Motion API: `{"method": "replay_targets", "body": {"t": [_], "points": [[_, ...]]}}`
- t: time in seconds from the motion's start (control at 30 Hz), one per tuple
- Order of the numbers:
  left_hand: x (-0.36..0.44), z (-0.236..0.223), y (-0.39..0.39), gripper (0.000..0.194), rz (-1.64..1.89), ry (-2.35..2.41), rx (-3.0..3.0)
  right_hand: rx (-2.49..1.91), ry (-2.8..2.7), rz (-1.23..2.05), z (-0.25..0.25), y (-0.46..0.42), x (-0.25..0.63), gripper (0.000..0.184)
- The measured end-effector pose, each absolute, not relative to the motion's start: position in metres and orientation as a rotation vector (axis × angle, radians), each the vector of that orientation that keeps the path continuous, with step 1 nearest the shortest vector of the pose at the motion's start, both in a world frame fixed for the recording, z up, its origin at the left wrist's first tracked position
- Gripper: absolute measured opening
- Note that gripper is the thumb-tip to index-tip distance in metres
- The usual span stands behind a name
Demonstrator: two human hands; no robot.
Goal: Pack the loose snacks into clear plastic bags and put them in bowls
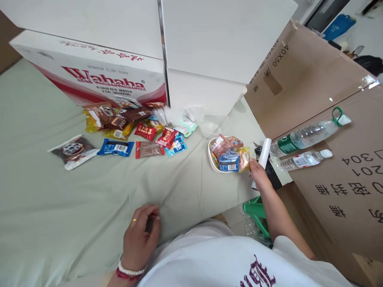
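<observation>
At the right, my right hand pinches the edge of a yellow snack packet at the right side of a small white container. Inside the container lie a blue packet and a brown packet, among other wrapped snacks. My left hand rests on the pale green sheet near my body. Its fingers are loosely curled, with a gap between thumb and index finger, and nothing shows in them.
Several snack packets lie in a pile before a Wahaha carton. A dark packet sits further left. Right of the container are keys, a white roll and two plastic bottles beside a large cardboard box. A green stool stands below.
</observation>
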State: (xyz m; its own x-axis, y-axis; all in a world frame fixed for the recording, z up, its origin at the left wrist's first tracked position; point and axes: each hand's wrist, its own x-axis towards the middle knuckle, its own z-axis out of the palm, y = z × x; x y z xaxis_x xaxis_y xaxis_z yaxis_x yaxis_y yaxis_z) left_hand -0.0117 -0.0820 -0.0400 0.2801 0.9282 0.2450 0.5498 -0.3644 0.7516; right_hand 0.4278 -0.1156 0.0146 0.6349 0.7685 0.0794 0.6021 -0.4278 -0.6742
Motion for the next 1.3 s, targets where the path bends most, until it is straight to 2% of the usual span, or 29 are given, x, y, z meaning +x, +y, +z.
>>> {"method": "replay_targets", "body": {"t": [0.23,0.37,0.47,0.57,0.67,0.8,0.97,1.17,1.3], "points": [[-0.008,-0.04,-0.086,0.019,0.946,1.308,2.006,-2.297,-1.161,0.051,0.026,-0.097,0.422,0.035],[0.0,-0.034,-0.082,0.012,1.032,1.357,1.942,-2.346,-1.322,0.058,0.033,-0.085,0.418,0.031],[0.022,-0.021,-0.06,0.013,1.072,1.299,1.89,-2.295,-1.261,0.148,0.035,-0.086,0.417,0.038],[0.061,-0.013,-0.018,0.022,1.066,1.18,1.815,-2.219,-1.228,0.103,0.037,-0.094,0.414,0.053],[0.116,-0.013,0.033,0.049,1.061,1.079,1.624,-2.128,-1.453,0.141,0.039,-0.097,0.41,0.065],[0.189,-0.016,0.081,0.06,0.974,0.921,1.599,-2.104,-1.482,0.226,0.04,-0.083,0.415,0.059],[0.235,-0.012,0.086,0.059,0.819,0.824,1.767,-2.027,-1.232,0.441,0.029,-0.059,0.418,0.051],[0.241,-0.021,0.076,0.058,0.863,0.858,1.883,-2.158,-1.399,0.094,0.008,-0.058,0.386,0.054],[0.236,-0.02,0.07,0.065,0.941,0.915,1.964,-2.325,-1.462,-0.087,0.01,-0.069,0.379,0.054]]}}
